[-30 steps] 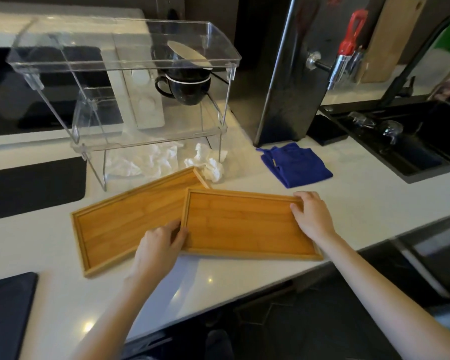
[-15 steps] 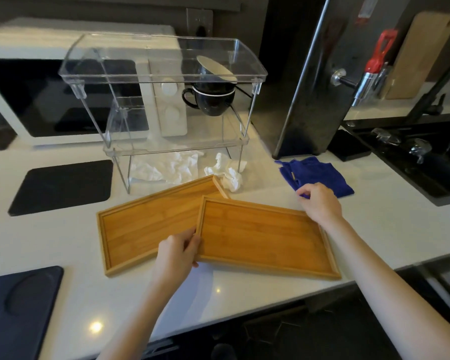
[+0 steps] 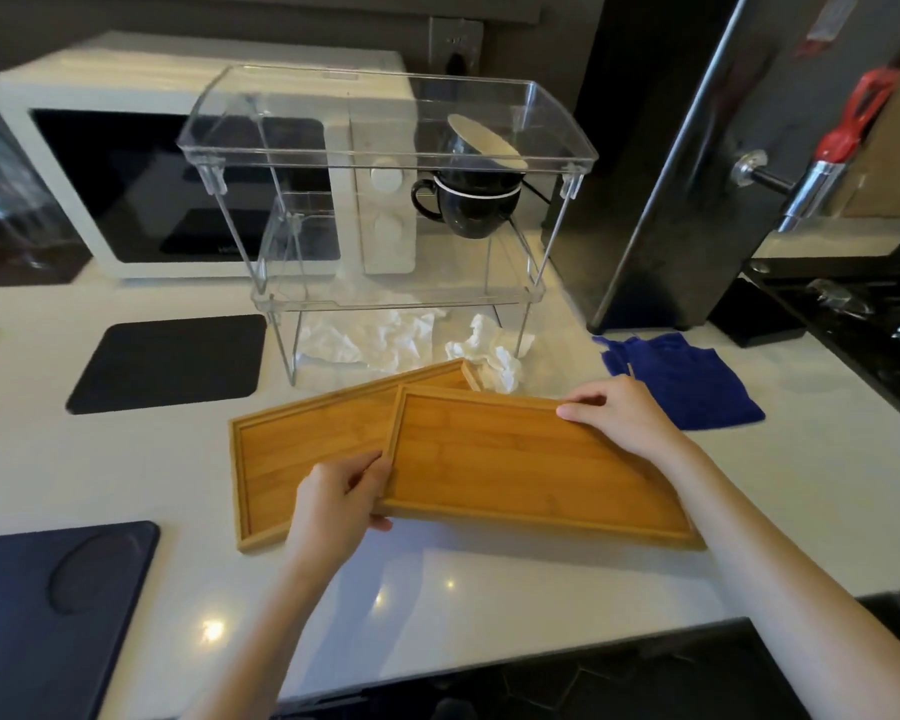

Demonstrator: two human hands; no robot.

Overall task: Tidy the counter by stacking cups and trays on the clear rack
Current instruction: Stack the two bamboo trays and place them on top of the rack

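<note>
Two bamboo trays lie on the white counter. The right tray [image 3: 515, 459] overlaps the corner of the left tray [image 3: 302, 439]. My left hand [image 3: 333, 506] grips the right tray's near left corner, and my right hand [image 3: 619, 415] holds its far right edge. Its left end seems raised slightly above the other tray. Behind them stands the clear two-tier rack [image 3: 385, 148]. Stacked black cups [image 3: 476, 202] sit on its lower shelf at the right; its top shelf holds nothing.
Crumpled white paper [image 3: 385, 337] lies under and before the rack. A blue cloth [image 3: 681, 379] lies right of the trays. A white microwave [image 3: 126, 174] stands behind the rack, a steel urn [image 3: 697, 174] to the right. Dark mats [image 3: 167, 361] lie left.
My right hand moved from the tray's right end toward its far edge. The right tray has shifted up and leftward over the left tray's corner. The camera has moved closer.
</note>
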